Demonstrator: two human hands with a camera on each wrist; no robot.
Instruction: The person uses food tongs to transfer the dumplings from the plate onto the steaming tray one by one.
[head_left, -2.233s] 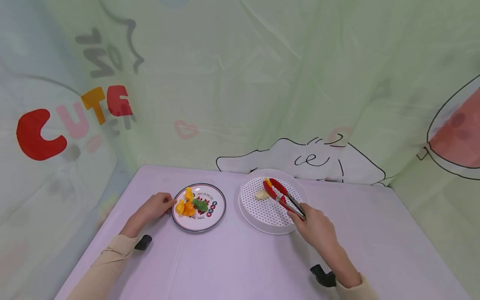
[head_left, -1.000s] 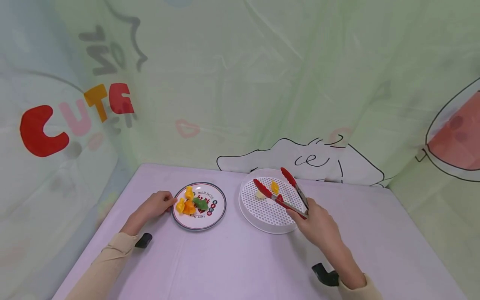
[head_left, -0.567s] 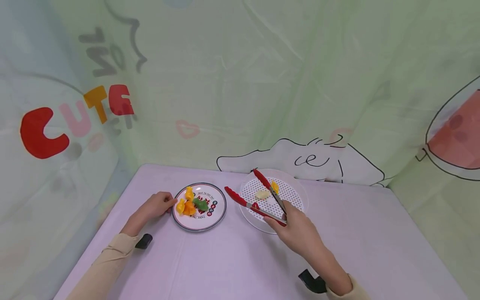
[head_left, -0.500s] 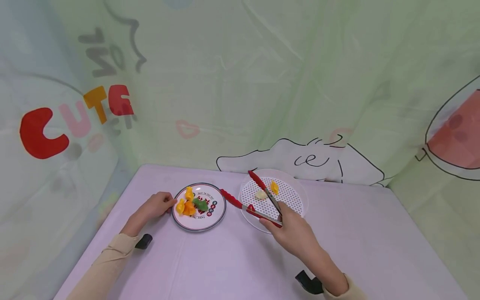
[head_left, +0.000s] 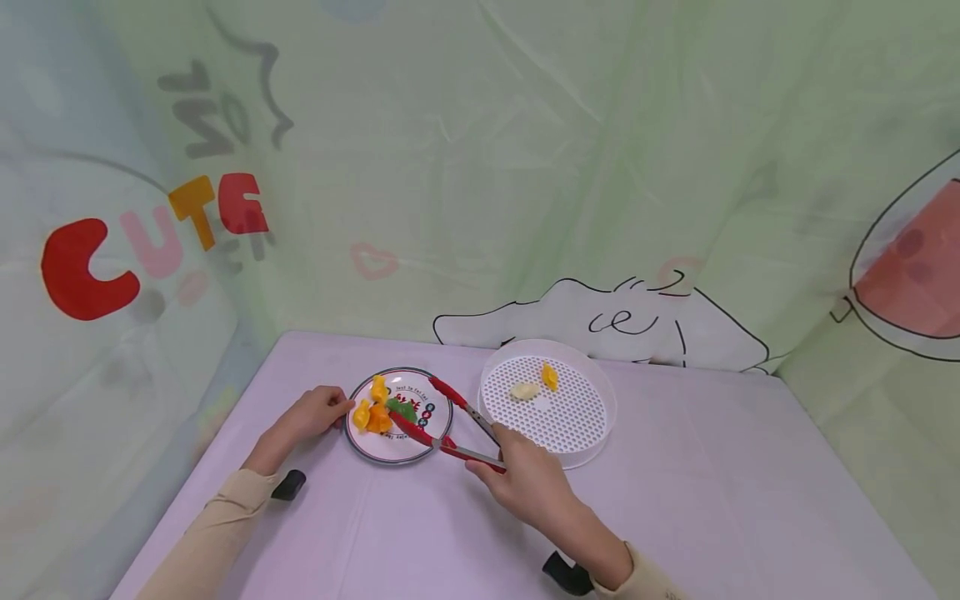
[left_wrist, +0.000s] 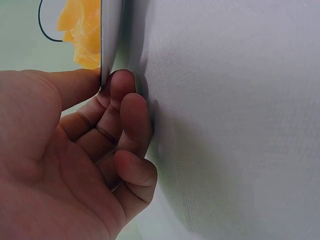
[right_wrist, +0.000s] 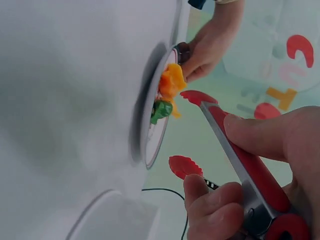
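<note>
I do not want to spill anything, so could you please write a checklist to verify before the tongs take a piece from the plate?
1. Plate steadied: ok, the left hand pinches its rim.
2. Tongs in grip: ok, the right hand holds them.
3. Tongs open and empty: ok.
4. Tongs down at the green piece: not ok, the right wrist view shows them above the plate.
5. Green piece loose from the orange piece: cannot tell, contact is unclear.
6. Room on the tray: ok, only a pale piece and a yellow piece lie there.
</note>
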